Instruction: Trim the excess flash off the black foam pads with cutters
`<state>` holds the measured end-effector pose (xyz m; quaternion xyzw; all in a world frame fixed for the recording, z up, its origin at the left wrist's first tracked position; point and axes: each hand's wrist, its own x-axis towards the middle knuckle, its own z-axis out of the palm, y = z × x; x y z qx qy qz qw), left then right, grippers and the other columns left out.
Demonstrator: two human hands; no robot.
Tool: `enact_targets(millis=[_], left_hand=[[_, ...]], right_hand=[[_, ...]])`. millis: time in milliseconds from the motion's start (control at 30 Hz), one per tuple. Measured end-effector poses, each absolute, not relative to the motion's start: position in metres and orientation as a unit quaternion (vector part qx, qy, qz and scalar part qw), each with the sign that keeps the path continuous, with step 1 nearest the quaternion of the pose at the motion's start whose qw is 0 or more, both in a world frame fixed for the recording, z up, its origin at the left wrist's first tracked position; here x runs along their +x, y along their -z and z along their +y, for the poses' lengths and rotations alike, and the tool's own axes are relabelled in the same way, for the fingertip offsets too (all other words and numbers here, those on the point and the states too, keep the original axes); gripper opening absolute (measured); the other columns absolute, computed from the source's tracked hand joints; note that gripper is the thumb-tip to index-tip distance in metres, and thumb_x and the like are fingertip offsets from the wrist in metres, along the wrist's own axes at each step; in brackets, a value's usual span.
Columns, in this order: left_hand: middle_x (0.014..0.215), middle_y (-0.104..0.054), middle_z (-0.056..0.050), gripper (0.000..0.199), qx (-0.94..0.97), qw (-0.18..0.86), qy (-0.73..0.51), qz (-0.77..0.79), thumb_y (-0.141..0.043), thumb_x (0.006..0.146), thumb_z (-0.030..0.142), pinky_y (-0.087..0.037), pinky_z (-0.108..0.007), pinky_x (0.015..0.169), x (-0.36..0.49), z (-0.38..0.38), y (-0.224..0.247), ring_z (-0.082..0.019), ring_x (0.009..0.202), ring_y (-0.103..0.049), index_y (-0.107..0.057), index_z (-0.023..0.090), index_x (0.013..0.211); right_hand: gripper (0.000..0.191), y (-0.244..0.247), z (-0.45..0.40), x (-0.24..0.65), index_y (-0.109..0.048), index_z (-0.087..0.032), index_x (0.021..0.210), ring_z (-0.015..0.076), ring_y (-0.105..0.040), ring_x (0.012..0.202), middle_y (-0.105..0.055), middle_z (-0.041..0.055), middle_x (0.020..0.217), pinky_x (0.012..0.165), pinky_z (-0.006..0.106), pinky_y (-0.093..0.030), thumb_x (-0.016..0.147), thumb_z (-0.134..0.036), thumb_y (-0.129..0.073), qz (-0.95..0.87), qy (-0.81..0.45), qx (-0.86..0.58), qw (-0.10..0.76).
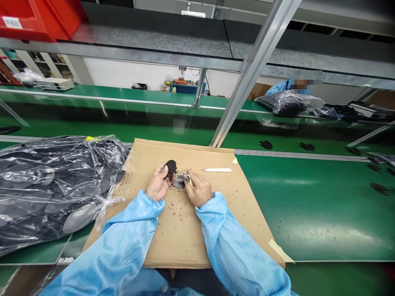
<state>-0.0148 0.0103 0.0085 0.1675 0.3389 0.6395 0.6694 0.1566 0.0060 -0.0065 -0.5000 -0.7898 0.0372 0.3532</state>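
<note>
Over a brown cardboard sheet (185, 255), my left hand (158, 183) holds a dark curved part (170, 166) upright between thumb and fingers. My right hand (199, 190) is closed around a small metal tool (187, 177), its tip pointing toward the dark part. A grey rounded piece (179, 182) lies on the cardboard between the hands, partly covered by them. Many tiny dark bits are scattered around it. Beyond my right hand lies a thin white strip (217, 169).
A clear bag of dark parts (55, 189) lies at the left. Several dark pieces rest on the green surface (308, 205) at the right. A metal post (243, 86) rises behind the cardboard. Across the bench sits a person (279, 87) behind bagged items. A red bin (40, 20) is upper left.
</note>
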Motion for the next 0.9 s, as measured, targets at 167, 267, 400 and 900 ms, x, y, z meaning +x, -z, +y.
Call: enact_targets(millis=[167,267,400,900], left_hand=[[0.068,-0.054,0.000,0.009,0.114,0.725,-0.598,0.322,-0.061,0.084,0.018,-0.030,-0.013,0.035,-0.018,0.011,-0.013,-0.006,0.050,-0.051,-0.055,0.013,0.088],[0.066,-0.052,0.000,0.006,0.107,0.746,-0.578,0.313,-0.053,0.089,0.018,-0.025,-0.014,0.032,-0.019,0.010,-0.015,-0.005,0.044,-0.044,-0.055,0.013,0.087],[0.063,-0.051,0.002,0.009,0.118,0.756,-0.563,0.313,-0.052,0.088,0.016,-0.024,-0.015,0.032,-0.018,0.008,-0.016,-0.005,0.041,-0.039,-0.057,0.014,0.095],[0.061,-0.048,0.003,0.013,0.181,0.749,-0.538,0.342,-0.062,0.082,0.019,-0.021,-0.014,0.032,-0.017,0.006,-0.013,-0.004,0.038,-0.036,-0.057,0.013,0.092]], right_hand=[[0.038,0.002,0.000,0.149,-0.058,-0.015,0.122,0.0240,-0.061,0.090,-0.067,0.0101,0.097,0.085,0.035,-0.050,0.086,-0.025,-0.052,-0.829,-0.045,-0.456,0.321],[0.040,0.001,-0.001,0.147,-0.057,-0.014,0.123,0.0240,-0.061,0.091,-0.067,0.0108,0.099,0.085,0.035,-0.049,0.085,-0.024,-0.052,-0.846,-0.054,-0.437,0.301],[0.039,0.000,-0.001,0.146,-0.057,-0.014,0.123,0.0241,-0.061,0.091,-0.067,0.0107,0.098,0.086,0.035,-0.049,0.085,-0.023,-0.052,-0.853,-0.057,-0.437,0.279],[0.041,-0.008,-0.004,0.145,-0.054,-0.016,0.126,0.0220,-0.062,0.097,-0.066,0.0094,0.110,0.088,0.031,-0.048,0.086,-0.023,-0.051,-0.867,-0.102,-0.447,0.196]])
